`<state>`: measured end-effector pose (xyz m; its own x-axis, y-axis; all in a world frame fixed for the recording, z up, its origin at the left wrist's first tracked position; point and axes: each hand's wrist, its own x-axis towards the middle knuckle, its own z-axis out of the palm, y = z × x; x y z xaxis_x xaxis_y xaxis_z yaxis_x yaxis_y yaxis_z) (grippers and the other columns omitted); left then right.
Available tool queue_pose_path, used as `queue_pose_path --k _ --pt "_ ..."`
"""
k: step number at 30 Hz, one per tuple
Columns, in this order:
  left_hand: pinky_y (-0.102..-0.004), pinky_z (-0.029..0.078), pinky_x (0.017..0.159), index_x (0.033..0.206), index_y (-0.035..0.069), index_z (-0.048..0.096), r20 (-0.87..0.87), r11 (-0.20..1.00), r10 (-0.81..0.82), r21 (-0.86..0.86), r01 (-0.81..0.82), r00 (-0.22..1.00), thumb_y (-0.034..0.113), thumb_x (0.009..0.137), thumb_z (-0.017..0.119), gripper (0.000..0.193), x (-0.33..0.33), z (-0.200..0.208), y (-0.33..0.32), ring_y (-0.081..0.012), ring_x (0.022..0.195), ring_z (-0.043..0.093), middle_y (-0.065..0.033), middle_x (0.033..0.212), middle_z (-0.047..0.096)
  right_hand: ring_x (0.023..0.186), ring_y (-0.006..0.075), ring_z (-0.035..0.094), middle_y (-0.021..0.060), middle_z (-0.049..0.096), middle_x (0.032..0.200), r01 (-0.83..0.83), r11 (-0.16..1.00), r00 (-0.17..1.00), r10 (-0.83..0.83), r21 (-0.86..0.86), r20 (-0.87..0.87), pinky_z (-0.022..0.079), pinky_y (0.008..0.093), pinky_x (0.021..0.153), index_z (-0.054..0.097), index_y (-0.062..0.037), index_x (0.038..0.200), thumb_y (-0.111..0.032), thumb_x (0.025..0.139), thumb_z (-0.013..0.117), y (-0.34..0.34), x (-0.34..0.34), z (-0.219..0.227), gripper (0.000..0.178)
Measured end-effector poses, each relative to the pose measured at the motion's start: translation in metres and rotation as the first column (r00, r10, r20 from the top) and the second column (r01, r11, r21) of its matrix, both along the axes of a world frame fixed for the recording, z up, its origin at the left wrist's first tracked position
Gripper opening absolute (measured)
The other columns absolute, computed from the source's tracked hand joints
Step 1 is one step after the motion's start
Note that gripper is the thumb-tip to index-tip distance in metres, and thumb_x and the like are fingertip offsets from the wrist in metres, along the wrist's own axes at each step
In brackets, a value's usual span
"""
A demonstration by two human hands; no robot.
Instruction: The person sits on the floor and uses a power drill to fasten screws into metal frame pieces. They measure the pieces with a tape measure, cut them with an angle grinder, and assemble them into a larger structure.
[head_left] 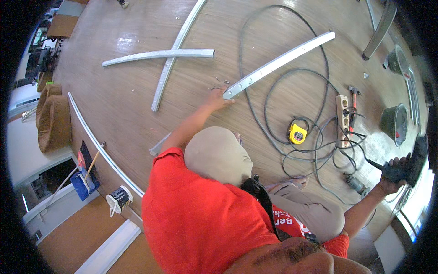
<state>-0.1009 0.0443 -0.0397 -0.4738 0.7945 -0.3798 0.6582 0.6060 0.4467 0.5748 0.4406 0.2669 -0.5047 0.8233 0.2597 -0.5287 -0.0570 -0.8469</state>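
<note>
From my end I have the left hand [221, 99] touching the near end of the pale metal rail [279, 65], which lies on the floor [196, 86] ahead of the bent knee [216, 153]. The rail's long axis runs from that hand away from the body and off to the right, across the black cable [302, 69]. I can't tell whether the fingers clamp the metal or merely rest against it. The right hand is well apart, out at the right [393, 172], its fingers wrapped round what looks like a black tool [416, 160], dim near the rim. The left is plainly nearer the rail (the yellow tape measure [297, 133] sits between rail and right hand, touching neither).
</note>
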Motion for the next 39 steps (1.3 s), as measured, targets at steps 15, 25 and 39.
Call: queue_pose_path --k 15,25,39 --pt "-0.0453 0.04 0.116 0.147 0.012 0.054 0.21 1.0 -0.015 0.016 0.012 0.978 0.038 0.077 0.082 0.079 -0.01 0.009 -0.045 -0.0391 0.135 0.052 -0.0228 0.144 0.057 0.075 0.0131 0.064 0.0068 0.072 0.092 -0.087 0.996 0.458 0.07 -0.034 0.886 0.051 0.0285 0.067 0.068 0.0001 0.113 -0.03 0.096 0.073 -0.097 -0.257 -0.012 0.035" --pt "-0.0497 0.053 0.096 0.12 0.006 0.071 0.04 0.986 0.111 -0.133 -0.105 0.993 0.053 0.08 0.078 0.062 -0.001 0.065 -0.113 -0.0423 0.111 0.066 -0.0273 0.113 0.069 0.066 0.0128 0.063 0.0074 0.071 0.085 0.179 0.981 0.49 -0.026 -0.072 0.872 0.051 0.0287 0.059 0.068 0.0011 0.11 -0.038 0.097 0.074 -0.085 -0.245 -0.046 0.042" --pt "-0.0513 0.055 0.085 0.115 0.006 0.073 0.173 0.943 0.256 -0.259 -0.207 0.951 0.064 0.082 0.075 0.067 0.021 0.1 -0.129 -0.0417 0.1 0.071 -0.0234 0.104 0.074 0.072 0.0111 0.064 0.0065 0.073 0.091 0.021 1.0 0.352 0.002 -0.01 0.936 0.052 0.0283 0.062 0.067 0.0011 0.111 -0.04 0.096 0.074 -0.098 -0.26 -0.073 0.045"
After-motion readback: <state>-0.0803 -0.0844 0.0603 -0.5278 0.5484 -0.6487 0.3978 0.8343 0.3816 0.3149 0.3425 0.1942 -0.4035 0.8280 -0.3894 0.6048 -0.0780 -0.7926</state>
